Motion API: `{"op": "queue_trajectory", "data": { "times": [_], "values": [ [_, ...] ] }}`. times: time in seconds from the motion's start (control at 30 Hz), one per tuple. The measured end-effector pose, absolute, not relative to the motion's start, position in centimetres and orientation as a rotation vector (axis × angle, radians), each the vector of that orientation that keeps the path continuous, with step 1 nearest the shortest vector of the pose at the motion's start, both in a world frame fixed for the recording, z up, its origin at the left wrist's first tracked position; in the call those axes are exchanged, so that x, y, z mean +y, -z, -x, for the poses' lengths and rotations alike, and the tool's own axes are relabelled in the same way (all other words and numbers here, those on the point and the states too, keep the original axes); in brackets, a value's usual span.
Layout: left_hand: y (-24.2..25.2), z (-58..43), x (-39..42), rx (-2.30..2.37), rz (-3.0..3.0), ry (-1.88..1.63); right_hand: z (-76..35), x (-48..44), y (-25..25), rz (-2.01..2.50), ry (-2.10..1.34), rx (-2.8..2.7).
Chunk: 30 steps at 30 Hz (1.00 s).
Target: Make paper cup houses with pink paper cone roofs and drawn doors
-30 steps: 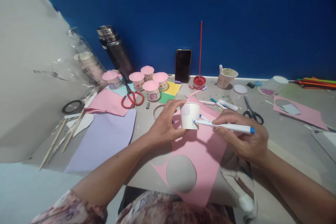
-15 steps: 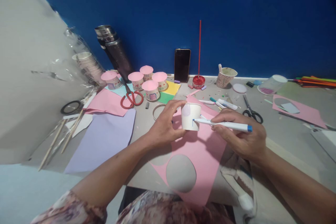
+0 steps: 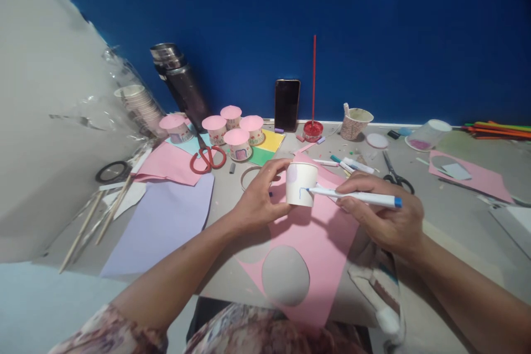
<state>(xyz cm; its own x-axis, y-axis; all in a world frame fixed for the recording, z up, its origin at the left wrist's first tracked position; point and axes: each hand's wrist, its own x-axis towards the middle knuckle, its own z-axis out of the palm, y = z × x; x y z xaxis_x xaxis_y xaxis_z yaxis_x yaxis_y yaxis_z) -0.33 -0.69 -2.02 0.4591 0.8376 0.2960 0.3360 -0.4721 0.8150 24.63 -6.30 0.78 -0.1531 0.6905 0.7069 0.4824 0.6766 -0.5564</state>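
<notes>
My left hand (image 3: 263, 193) grips a small white paper cup (image 3: 295, 180) by its rim and base, above the pink paper (image 3: 319, 254). A pale purple patch and a thin blue line mark the cup's side. In my right hand (image 3: 384, 213) is a white felt-tip marker (image 3: 365, 197) with a blue end, its blue tip touching the cup. The pink paper has a round hole cut from it. Beyond my left hand stand several decorated cups with pink paper tops, one of them a cup with a drawn door (image 3: 238, 146).
Red-handled scissors (image 3: 207, 157), purple paper (image 3: 166, 227) and black tape (image 3: 113, 171) lie on the left. A flask (image 3: 182, 83) and a phone (image 3: 286, 105) stand at the wall. Black-handled scissors (image 3: 398, 177) lie right, near loose markers (image 3: 359, 165).
The marker's tip has moved slightly right across the cup. The blue line has grown from a short upright stroke, with a top stroke now running right.
</notes>
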Motion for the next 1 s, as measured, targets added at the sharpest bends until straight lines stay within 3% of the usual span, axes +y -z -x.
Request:
{"op": "queue_trajectory", "data": {
  "times": [1.0],
  "values": [
    [2.92,0.52,-0.22,0.905,-1.789,-0.942,-24.81,-6.36,-0.81,0.862,-0.33,-1.794]
  ]
}}
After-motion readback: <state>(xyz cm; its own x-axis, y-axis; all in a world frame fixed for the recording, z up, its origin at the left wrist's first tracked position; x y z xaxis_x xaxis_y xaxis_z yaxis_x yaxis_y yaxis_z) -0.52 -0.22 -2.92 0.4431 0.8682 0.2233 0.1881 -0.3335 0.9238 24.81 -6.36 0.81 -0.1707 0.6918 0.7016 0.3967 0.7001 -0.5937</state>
